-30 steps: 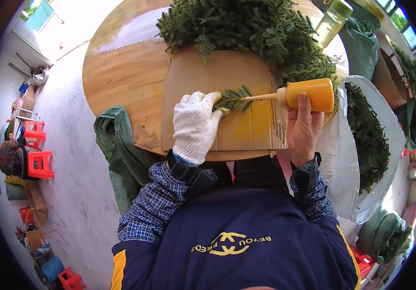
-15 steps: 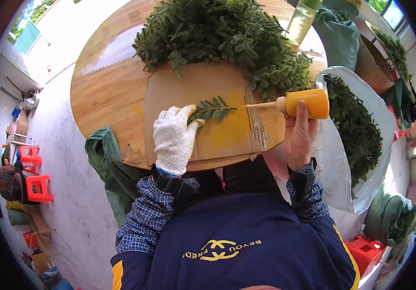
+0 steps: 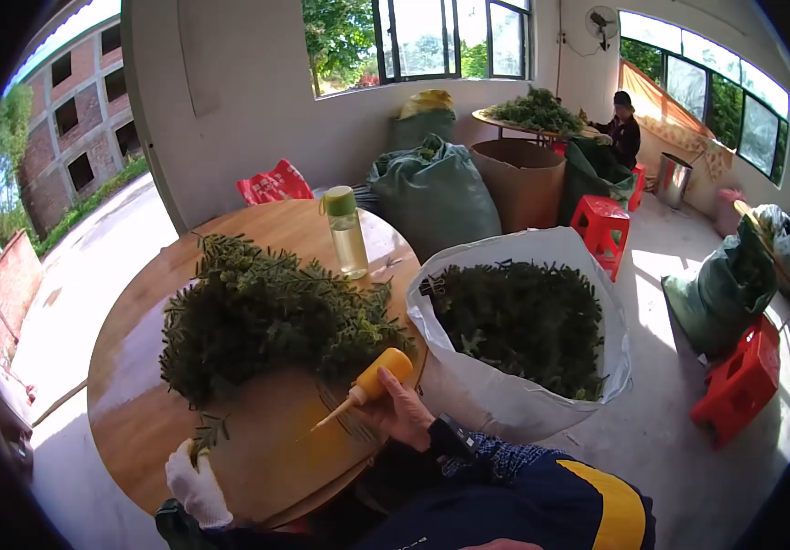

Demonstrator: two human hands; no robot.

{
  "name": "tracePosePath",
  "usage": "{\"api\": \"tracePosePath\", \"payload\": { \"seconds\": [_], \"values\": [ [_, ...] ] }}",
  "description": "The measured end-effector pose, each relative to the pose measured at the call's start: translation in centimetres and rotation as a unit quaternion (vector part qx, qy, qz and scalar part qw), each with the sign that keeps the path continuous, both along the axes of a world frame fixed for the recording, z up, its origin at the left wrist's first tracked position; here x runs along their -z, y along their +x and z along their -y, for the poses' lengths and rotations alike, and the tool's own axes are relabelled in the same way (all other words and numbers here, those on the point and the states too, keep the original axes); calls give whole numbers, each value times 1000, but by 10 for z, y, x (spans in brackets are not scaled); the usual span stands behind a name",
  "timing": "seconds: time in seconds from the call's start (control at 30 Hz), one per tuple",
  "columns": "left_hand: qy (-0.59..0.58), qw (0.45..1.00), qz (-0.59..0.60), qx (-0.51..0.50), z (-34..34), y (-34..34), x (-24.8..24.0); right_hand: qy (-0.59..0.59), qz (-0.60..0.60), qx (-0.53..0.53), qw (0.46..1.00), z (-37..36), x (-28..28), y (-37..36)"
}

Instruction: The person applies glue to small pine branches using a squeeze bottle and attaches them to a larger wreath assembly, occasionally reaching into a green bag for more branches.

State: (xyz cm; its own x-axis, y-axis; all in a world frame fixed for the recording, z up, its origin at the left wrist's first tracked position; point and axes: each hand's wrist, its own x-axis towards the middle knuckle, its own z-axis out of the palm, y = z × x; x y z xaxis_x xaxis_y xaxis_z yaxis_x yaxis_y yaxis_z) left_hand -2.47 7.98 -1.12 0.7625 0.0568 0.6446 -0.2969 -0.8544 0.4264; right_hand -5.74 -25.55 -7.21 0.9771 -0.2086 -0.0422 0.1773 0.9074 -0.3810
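Observation:
In a white knitted glove, my left hand (image 3: 197,486) is closed on the end of a small green sprig (image 3: 211,433) at the table's near left edge. My bare right hand (image 3: 401,414) grips an orange squeeze bottle (image 3: 383,373). Its long pale nozzle points down and left, apart from the sprig, over a yellow-stained piece of cardboard (image 3: 271,449). Just beyond my hands, a large heap of green sprigs (image 3: 257,316) covers much of the round wooden table (image 3: 124,394).
A lidded bottle of pale liquid (image 3: 347,240) stands behind the heap. To the right sits an open white sack (image 3: 514,417) full of greenery. Farther back are green sacks (image 3: 441,197), a brown drum (image 3: 525,183), red stools (image 3: 601,229) and a person (image 3: 622,133) seated at another table.
The view has swung up and to the right, bringing in the room and the seated person. The nozzle was at the sprig's stem; now sprig and nozzle are apart.

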Motion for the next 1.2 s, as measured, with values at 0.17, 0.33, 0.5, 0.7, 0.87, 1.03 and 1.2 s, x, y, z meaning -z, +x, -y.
{"api": "tracePosePath", "payload": {
  "seconds": [0.17, 0.33, 0.5, 0.7, 0.87, 1.03, 1.2],
  "values": [
    [168, 984, -25, -61, -35, 22, -10, 71, 8, -89, 993, 7, 18, 16],
    [217, 975, -16, -41, -73, 28, -40, 90, 23, -100, 991, 7, 32, 16],
    [152, 981, -96, 68, -62, 12, -120, 81, 25, -127, 988, 5, 28, 3],
    [61, 977, -34, 201, 37, -14, -194, 133, 57, -163, 976, -14, 30, 5],
    [55, 945, 20, 321, 126, 22, -197, 112, 71, -111, 985, 22, 23, 5],
    [24, 920, -113, 374, 164, 79, -116, 143, 78, -150, 975, 21, 22, 10],
    [5, 917, -95, 388, 202, 83, -65, 162, 96, -157, 969, 16, 23, -1]
  ]
}}
